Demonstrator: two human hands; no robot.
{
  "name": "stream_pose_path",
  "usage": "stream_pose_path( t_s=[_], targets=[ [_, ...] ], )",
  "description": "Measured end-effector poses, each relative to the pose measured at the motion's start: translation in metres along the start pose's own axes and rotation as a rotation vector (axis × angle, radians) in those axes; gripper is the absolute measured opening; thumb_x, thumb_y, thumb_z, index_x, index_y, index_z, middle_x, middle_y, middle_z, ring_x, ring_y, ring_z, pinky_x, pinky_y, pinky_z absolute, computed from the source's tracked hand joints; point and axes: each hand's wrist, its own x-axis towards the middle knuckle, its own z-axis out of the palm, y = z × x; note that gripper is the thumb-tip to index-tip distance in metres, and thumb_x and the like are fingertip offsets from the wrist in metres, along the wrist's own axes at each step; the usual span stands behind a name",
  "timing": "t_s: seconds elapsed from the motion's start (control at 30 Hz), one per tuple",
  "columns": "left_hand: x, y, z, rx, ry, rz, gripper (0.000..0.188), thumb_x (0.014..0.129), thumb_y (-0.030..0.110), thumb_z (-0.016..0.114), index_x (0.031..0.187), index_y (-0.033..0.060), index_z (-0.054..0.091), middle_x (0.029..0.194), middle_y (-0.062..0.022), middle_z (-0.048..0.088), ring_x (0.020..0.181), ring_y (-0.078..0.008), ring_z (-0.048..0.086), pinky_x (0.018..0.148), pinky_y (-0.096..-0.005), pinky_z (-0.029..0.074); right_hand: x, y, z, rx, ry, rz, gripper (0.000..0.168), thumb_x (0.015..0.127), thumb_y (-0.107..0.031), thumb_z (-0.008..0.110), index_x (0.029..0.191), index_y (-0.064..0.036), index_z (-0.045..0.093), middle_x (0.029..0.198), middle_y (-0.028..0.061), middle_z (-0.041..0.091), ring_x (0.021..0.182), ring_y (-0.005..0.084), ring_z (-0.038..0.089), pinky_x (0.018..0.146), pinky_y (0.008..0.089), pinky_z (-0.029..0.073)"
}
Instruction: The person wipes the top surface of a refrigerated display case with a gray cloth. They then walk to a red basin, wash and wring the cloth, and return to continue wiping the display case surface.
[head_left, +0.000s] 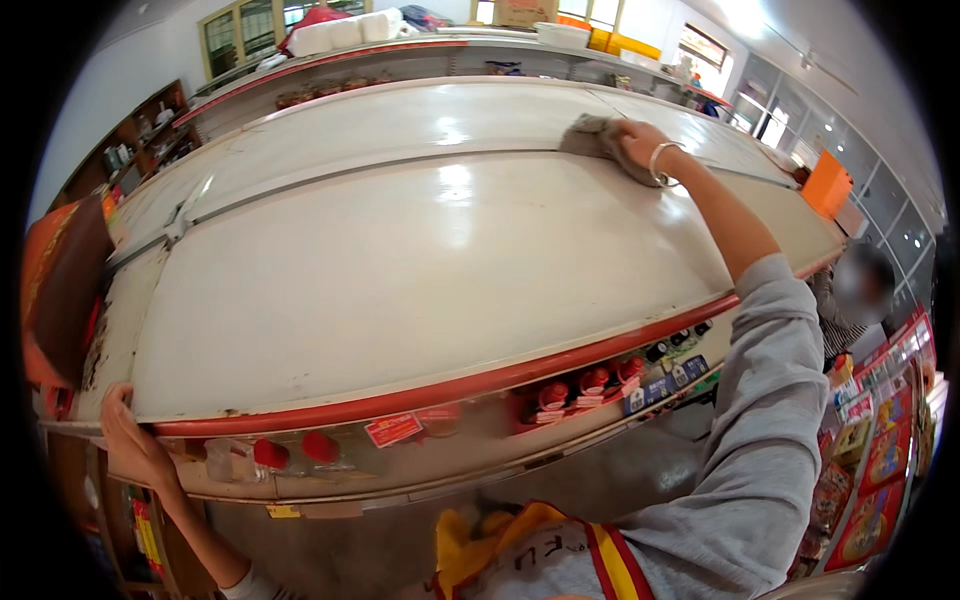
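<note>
Under my right hand (641, 146) is a bunched grey cloth (589, 139), pressed on the white top panel of a store shelf unit (390, 262) near its middle seam. A bangle circles the right wrist. At the lower left, my left hand (131, 435) rests on the front edge by the end of the red trim strip (465, 397), with its fingertips over the top; it holds no loose object. Dark rust or dirt marks show along the panel's left end and in spots by the front edge.
An orange and brown box (67, 292) stands at the left end, an orange box (826, 184) at the right. Red-capped bottles (592, 381) fill the shelf below. A person (847, 300) is beyond the right end. White packs (349, 34) lie on the shelf behind.
</note>
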Motion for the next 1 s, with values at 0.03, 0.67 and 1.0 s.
stream_pose_path(
  t_s=[0.03,0.67,1.0],
  targets=[
    [0.002,0.001,0.003,-0.005,-0.011,0.020,0.036,0.099,0.022,0.029,0.097,-0.0020,0.057,0.102,-0.0160,0.059,0.099,-0.0329,0.054,0.089,-0.0396,0.038,0.001,0.012,0.000,0.086,0.137,0.010,0.028,0.090,-0.014,0.042,0.114,-0.004,0.054,0.101,0.0188,0.063,0.097,0.0333,0.058,0.086,0.0389,0.045],
    [0.010,0.022,0.005,0.030,0.173,-0.014,0.034,0.095,0.021,0.032,0.088,0.0012,0.058,0.090,-0.0141,0.060,0.086,-0.0311,0.056,0.081,-0.0379,0.038,-0.058,-0.457,-0.012,0.680,-0.010,-1.493,0.053,0.086,-0.018,0.056,0.136,-0.010,0.042,0.116,0.0169,0.052,0.107,0.0319,0.048,0.097,0.0427,0.038],
    [0.005,0.027,0.009,0.015,0.237,-0.036,0.026,0.093,0.018,0.036,0.095,0.0047,0.058,0.096,-0.0113,0.060,0.090,-0.0281,0.054,0.083,-0.0367,0.036,0.090,-0.561,0.039,0.373,-0.178,-0.923,0.053,0.093,-0.032,0.039,0.138,-0.005,0.039,0.135,0.0184,0.048,0.127,0.0329,0.042,0.105,0.0385,0.034]
  ],
)
